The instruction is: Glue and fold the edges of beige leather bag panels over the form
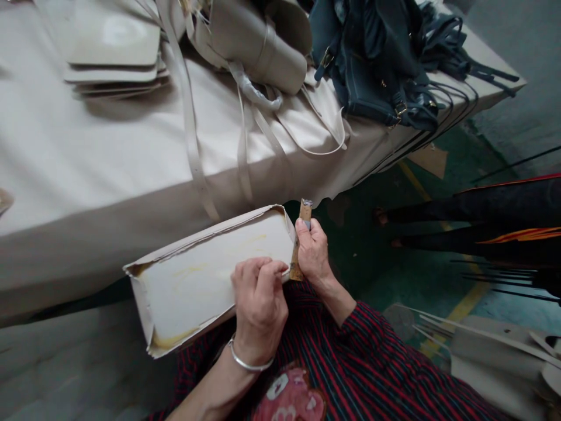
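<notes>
A flat cream leather panel (201,280) with folded-up edges and yellowish glue streaks lies across my lap. My left hand (259,304), with a silver bangle on the wrist, rests on the panel's right part, fingers curled and pinching its edge. My right hand (312,252) is closed around a small wooden-handled tool (302,234) held upright against the panel's right edge; the tool's top end looks grey and worn.
A table draped in cream leather (87,164) stands ahead. On it lie a stack of cream panels (114,52), cream bag parts with straps (258,52) and dark blue bags (377,58). More cream pieces (491,351) lie at lower right on the green floor.
</notes>
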The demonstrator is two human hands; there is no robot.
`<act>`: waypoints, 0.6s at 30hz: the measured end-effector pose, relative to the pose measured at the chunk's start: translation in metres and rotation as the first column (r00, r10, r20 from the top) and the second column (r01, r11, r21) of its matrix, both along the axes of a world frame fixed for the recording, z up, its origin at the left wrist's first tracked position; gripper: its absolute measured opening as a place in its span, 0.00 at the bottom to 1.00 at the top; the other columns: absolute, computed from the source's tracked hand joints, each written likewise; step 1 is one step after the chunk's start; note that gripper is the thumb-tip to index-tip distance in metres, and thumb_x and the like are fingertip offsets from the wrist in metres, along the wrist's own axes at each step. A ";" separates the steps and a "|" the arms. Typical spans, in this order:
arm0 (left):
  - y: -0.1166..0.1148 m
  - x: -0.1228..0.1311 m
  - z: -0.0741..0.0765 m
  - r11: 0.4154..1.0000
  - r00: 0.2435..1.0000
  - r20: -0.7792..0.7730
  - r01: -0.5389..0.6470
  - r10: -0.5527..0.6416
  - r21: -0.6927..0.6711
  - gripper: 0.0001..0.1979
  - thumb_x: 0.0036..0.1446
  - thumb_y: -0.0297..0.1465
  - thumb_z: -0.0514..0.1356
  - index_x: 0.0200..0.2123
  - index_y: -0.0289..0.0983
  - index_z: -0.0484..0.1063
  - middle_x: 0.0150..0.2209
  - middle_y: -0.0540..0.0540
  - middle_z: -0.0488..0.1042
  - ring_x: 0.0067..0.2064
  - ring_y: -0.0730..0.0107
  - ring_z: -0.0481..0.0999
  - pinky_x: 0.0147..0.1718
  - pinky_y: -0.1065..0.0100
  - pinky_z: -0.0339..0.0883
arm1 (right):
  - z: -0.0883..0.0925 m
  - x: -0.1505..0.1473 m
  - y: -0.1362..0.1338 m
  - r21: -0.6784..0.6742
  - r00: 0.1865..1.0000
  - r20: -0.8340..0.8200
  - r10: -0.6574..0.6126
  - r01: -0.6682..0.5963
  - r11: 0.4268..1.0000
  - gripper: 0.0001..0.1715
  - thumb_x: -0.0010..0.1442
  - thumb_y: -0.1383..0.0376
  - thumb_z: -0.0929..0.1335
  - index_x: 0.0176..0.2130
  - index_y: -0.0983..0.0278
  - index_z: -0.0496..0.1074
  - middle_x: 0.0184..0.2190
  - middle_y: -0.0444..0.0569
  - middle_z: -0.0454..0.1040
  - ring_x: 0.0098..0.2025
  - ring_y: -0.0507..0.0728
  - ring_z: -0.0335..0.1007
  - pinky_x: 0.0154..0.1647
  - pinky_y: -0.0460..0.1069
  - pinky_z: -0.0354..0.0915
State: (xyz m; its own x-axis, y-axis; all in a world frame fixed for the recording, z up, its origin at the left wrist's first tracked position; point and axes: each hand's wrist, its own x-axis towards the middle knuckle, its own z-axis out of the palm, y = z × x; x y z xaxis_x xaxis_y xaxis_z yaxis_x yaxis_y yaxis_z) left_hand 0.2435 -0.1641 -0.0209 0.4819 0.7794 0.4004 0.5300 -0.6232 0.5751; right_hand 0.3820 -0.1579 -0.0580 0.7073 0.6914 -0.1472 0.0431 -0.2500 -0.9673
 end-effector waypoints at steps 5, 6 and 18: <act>-0.035 -0.030 -0.008 0.973 0.963 -0.236 0.171 -0.131 0.158 0.21 0.58 0.22 0.59 0.56 0.34 0.66 0.51 0.42 0.74 0.53 0.60 0.68 0.53 0.57 0.56 | -0.008 0.003 0.003 0.024 0.999 0.035 0.013 -0.014 1.000 0.19 0.64 0.51 0.63 0.30 0.62 0.59 0.24 0.39 0.59 0.26 0.49 0.53 0.26 0.45 0.54; -0.040 -0.032 -0.012 0.965 0.944 -0.305 0.187 -0.125 0.186 0.22 0.59 0.25 0.59 0.58 0.33 0.65 0.53 0.42 0.73 0.55 0.60 0.67 0.54 0.58 0.55 | -0.009 0.005 0.004 0.039 0.999 0.044 0.000 -0.002 0.999 0.19 0.64 0.52 0.63 0.30 0.62 0.59 0.24 0.39 0.59 0.26 0.49 0.54 0.26 0.45 0.54; -0.036 -0.015 -0.010 0.941 0.853 -0.522 0.176 0.001 0.288 0.25 0.60 0.36 0.60 0.61 0.47 0.64 0.47 0.45 0.73 0.41 0.60 0.65 0.39 0.57 0.58 | 0.048 -0.002 -0.006 0.574 0.962 -0.236 -0.135 0.250 0.780 0.09 0.67 0.54 0.61 0.39 0.54 0.54 0.24 0.37 0.50 0.17 0.46 0.45 0.15 0.42 0.46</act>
